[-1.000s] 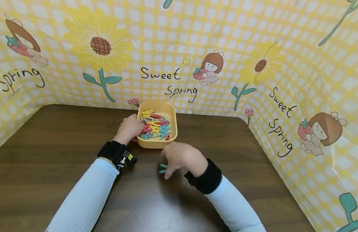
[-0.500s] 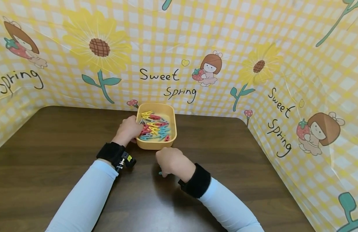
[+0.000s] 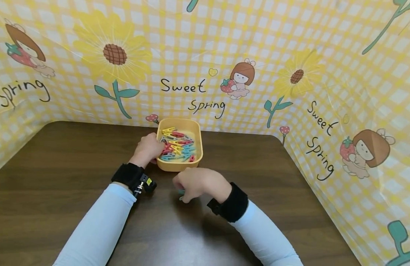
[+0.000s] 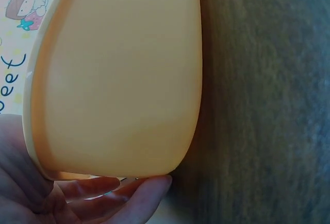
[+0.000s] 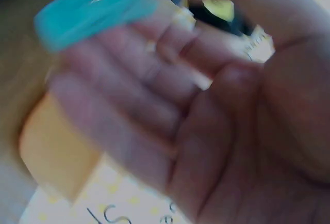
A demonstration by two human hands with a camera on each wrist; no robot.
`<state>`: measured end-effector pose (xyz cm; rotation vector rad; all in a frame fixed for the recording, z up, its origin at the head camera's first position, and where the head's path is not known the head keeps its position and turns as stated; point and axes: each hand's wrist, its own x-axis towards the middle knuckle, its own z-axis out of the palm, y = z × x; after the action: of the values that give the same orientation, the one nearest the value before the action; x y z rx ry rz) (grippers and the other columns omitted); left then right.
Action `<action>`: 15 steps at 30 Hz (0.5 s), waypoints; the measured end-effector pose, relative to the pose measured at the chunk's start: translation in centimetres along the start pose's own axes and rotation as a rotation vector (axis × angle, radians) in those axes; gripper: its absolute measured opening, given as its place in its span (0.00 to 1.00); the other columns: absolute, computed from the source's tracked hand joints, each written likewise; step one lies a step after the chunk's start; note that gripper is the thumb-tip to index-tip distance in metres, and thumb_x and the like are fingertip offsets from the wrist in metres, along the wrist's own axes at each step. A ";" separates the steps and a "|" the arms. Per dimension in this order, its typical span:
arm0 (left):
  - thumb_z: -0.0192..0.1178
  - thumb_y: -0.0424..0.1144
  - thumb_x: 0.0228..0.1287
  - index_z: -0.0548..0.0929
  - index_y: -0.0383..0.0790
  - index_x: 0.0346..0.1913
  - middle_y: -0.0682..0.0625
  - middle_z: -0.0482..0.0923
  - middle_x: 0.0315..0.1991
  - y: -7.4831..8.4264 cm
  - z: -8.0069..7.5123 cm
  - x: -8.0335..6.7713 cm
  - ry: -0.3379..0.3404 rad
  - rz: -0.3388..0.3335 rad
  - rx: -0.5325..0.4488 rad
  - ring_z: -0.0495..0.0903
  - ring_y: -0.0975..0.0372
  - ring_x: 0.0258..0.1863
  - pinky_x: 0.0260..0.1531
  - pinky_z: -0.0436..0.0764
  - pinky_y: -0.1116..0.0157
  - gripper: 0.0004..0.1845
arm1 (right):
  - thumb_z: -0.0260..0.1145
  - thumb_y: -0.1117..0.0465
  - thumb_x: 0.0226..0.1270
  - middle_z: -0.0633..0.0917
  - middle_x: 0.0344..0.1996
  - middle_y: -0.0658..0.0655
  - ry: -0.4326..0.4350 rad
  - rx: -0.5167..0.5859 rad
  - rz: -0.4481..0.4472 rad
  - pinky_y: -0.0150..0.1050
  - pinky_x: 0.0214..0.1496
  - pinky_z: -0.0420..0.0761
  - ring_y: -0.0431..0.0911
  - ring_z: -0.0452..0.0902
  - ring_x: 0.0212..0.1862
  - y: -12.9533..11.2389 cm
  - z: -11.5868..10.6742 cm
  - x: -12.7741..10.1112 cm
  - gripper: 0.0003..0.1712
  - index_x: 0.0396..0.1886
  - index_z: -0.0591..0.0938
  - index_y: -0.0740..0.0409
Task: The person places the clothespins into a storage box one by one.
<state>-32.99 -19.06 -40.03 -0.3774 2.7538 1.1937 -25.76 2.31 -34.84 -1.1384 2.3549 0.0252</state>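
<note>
My left hand [image 3: 149,148] grips the left side of a yellow plastic bin [image 3: 178,167]. In the left wrist view, the fingers [image 4: 144,198] curl at the end of the bin's smooth wall [image 4: 118,79]. Red, yellow and blue clothespins [image 3: 177,147] lie heaped inside the bin. Just in front of it, above the table, my right hand [image 3: 203,183] pinches a teal clothespin [image 5: 98,15]. The right wrist view is blurred, with the clothespin at the fingertips and the other fingers bent behind it. From the head view the hand hides most of this clothespin.
The dark wood-grain table [image 3: 75,159] extends around the bin. A yellow checked cloth [image 3: 185,48] with flower and girl prints rises behind the table and along its right side. Black straps with cameras sit on both wrists.
My right hand has shifted left and turned in front of the bin, carrying the teal clothespin, which now shows less from above. My left hand stays on the bin.
</note>
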 end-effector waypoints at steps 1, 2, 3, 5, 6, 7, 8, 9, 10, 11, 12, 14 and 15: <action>0.50 0.42 0.83 0.69 0.28 0.72 0.31 0.79 0.54 0.0 -0.1 -0.1 0.000 0.000 0.001 0.87 0.50 0.38 0.28 0.93 0.59 0.25 | 0.75 0.60 0.71 0.84 0.36 0.47 0.002 0.039 -0.052 0.31 0.39 0.80 0.40 0.78 0.36 0.3 -0.6 -0.3 0.11 0.48 0.84 0.53; 0.50 0.42 0.83 0.69 0.28 0.72 0.31 0.79 0.54 0.0 -0.1 -0.1 0.000 -0.001 0.003 0.87 0.50 0.38 0.28 0.93 0.59 0.25 | 0.75 0.60 0.72 0.85 0.38 0.48 0.009 0.069 -0.089 0.31 0.42 0.81 0.40 0.79 0.38 0.7 -1.2 -0.6 0.10 0.49 0.84 0.53; 0.50 0.42 0.83 0.69 0.29 0.72 0.32 0.79 0.54 0.0 -0.2 -0.1 -0.002 -0.001 0.005 0.87 0.50 0.38 0.28 0.93 0.59 0.25 | 0.74 0.61 0.72 0.86 0.40 0.48 0.027 0.096 -0.108 0.31 0.44 0.82 0.41 0.81 0.40 1.1 -1.9 -0.8 0.11 0.50 0.84 0.53; 0.50 0.42 0.83 0.69 0.28 0.72 0.31 0.79 0.55 0.1 -0.2 -0.1 -0.013 0.000 -0.001 0.87 0.50 0.39 0.28 0.93 0.60 0.25 | 0.73 0.61 0.73 0.88 0.44 0.50 0.092 0.110 -0.102 0.34 0.50 0.85 0.42 0.83 0.45 2.2 -3.6 -1.1 0.12 0.52 0.84 0.53; 0.50 0.42 0.83 0.69 0.28 0.73 0.31 0.79 0.56 0.2 -0.1 -0.1 -0.017 0.000 -0.004 0.87 0.50 0.39 0.28 0.93 0.60 0.26 | 0.72 0.61 0.74 0.89 0.46 0.52 0.129 0.110 -0.075 0.37 0.51 0.86 0.44 0.84 0.47 2.9 -4.6 -1.0 0.12 0.54 0.85 0.53; 0.50 0.42 0.83 0.69 0.28 0.74 0.30 0.79 0.56 0.2 -0.1 0.0 -0.017 0.001 -0.009 0.87 0.49 0.40 0.28 0.93 0.60 0.26 | 0.72 0.60 0.75 0.89 0.48 0.53 0.173 0.100 -0.038 0.38 0.53 0.87 0.45 0.84 0.49 3.6 -5.7 -0.7 0.13 0.55 0.85 0.54; 0.50 0.42 0.83 0.69 0.29 0.74 0.30 0.79 0.57 0.2 -0.1 0.1 -0.011 0.001 -0.010 0.87 0.49 0.40 0.28 0.93 0.60 0.27 | 0.71 0.59 0.75 0.88 0.50 0.54 0.213 0.090 0.021 0.40 0.54 0.87 0.46 0.84 0.50 4.2 -6.9 -0.2 0.14 0.57 0.85 0.55; 0.50 0.42 0.83 0.68 0.29 0.75 0.30 0.78 0.57 0.2 -0.1 0.1 -0.009 -0.003 -0.013 0.87 0.49 0.41 0.28 0.93 0.60 0.27 | 0.71 0.60 0.76 0.89 0.52 0.55 0.258 0.073 0.077 0.42 0.56 0.87 0.47 0.84 0.51 4.9 -8.1 0.4 0.15 0.58 0.85 0.56; 0.50 0.42 0.83 0.68 0.29 0.75 0.30 0.78 0.57 0.1 -0.1 0.1 -0.004 -0.006 -0.012 0.87 0.49 0.40 0.28 0.93 0.60 0.27 | 0.70 0.61 0.75 0.88 0.44 0.54 0.297 0.056 0.137 0.39 0.49 0.86 0.46 0.83 0.44 5.6 -9.2 1.3 0.08 0.49 0.86 0.57; 0.50 0.42 0.83 0.68 0.29 0.75 0.30 0.78 0.57 0.1 -0.1 0.2 0.000 -0.007 -0.006 0.87 0.49 0.40 0.27 0.93 0.60 0.27 | 0.70 0.62 0.74 0.85 0.35 0.52 0.331 0.039 0.187 0.37 0.40 0.82 0.45 0.79 0.36 7.9 -10.0 3.9 0.02 0.40 0.85 0.56; 0.50 0.42 0.83 0.68 0.29 0.75 0.30 0.79 0.57 0.0 -0.2 0.2 0.000 -0.010 -0.007 0.87 0.49 0.41 0.27 0.93 0.60 0.27 | 0.70 0.63 0.73 0.80 0.28 0.51 0.351 0.026 0.248 0.36 0.35 0.77 0.45 0.73 0.31 8.5 -11.0 5.0 0.07 0.33 0.82 0.55; 0.50 0.42 0.83 0.68 0.29 0.75 0.30 0.79 0.57 -0.1 -0.2 0.1 -0.005 -0.012 -0.002 0.87 0.49 0.41 0.27 0.93 0.60 0.27 | 0.68 0.66 0.72 0.71 0.23 0.50 0.380 -0.010 0.338 0.36 0.31 0.68 0.45 0.64 0.27 9.5 -12.1 7.2 0.14 0.27 0.74 0.53; 0.50 0.42 0.83 0.68 0.29 0.75 0.30 0.79 0.57 -0.1 -0.3 0.1 -0.009 -0.014 -0.001 0.87 0.49 0.41 0.28 0.93 0.60 0.27 | 0.67 0.67 0.71 0.67 0.22 0.50 0.393 -0.034 0.350 0.36 0.29 0.63 0.44 0.59 0.26 9.9 -12.4 8.3 0.17 0.25 0.71 0.52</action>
<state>-33.06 -19.36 -39.94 -0.3893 2.7387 1.1908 -42.72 -0.22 -29.95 -0.7855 2.8895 -0.0400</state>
